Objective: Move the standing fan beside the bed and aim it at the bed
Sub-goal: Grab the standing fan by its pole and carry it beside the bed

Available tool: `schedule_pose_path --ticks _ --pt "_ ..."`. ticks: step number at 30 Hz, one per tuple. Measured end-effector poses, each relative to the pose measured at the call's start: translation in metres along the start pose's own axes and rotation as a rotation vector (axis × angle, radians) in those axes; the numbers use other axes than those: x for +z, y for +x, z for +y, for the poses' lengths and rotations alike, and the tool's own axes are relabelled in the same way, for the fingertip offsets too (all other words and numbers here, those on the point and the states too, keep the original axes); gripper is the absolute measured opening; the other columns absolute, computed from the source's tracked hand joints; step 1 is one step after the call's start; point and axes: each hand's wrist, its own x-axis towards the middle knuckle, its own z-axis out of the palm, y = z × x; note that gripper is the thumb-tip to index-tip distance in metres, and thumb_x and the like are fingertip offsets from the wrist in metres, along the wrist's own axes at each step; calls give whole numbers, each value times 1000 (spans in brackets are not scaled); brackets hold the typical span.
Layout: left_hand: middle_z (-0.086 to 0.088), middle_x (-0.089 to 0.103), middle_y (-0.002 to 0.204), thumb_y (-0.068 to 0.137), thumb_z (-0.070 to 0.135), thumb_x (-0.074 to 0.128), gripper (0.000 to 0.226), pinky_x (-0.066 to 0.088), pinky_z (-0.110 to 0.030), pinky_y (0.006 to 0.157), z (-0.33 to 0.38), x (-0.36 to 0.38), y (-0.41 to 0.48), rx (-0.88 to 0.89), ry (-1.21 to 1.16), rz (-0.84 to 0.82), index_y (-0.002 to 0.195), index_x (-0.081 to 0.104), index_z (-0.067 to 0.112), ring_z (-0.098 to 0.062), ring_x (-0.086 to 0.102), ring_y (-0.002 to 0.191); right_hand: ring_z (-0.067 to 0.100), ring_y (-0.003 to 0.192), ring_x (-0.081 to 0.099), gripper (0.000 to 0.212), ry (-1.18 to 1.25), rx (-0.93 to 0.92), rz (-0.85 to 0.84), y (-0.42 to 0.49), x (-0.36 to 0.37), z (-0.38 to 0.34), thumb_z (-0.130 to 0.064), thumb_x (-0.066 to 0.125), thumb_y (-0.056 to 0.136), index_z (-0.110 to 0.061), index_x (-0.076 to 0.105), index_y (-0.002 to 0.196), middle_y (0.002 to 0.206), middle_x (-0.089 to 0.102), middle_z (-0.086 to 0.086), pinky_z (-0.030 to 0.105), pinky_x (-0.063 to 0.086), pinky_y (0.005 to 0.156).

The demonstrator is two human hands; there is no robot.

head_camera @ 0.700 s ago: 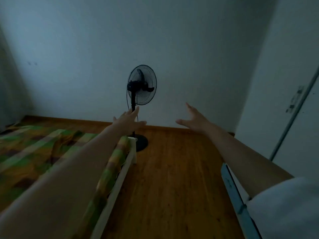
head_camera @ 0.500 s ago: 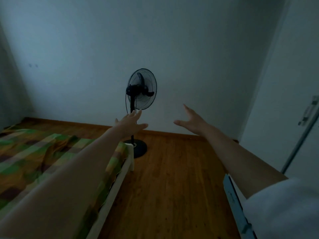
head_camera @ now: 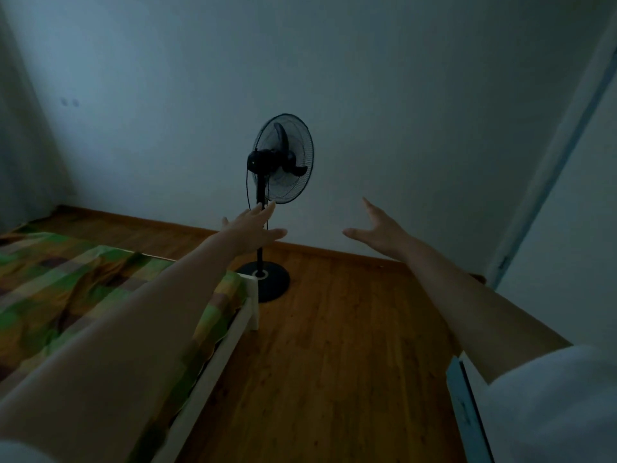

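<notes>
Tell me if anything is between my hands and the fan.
Nothing visible blocks them. Both the left hand and right hand are open and reach over bare wooden floor toward the standing fan. The bed lies off to the left, its corner beside the fan's base.

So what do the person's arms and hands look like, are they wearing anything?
Both forearms are bare, and the left hand and right hand wear no gloves. No rings or watch can be seen in the dim light. A short white sleeve covers the right upper arm.
</notes>
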Motion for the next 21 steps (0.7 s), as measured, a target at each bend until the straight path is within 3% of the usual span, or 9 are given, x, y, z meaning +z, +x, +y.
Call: schedule_pose_path --ticks 21 --pt "-6 1 158 87 60 34 76 3 -62 110 -79 10 322 -32 -1 -48 146 -2 31 -30 9 144 22 147 9 95 47 22 8 317 12 41 -52 56 83 -18 -1 150 160 5 4 50 11 119"
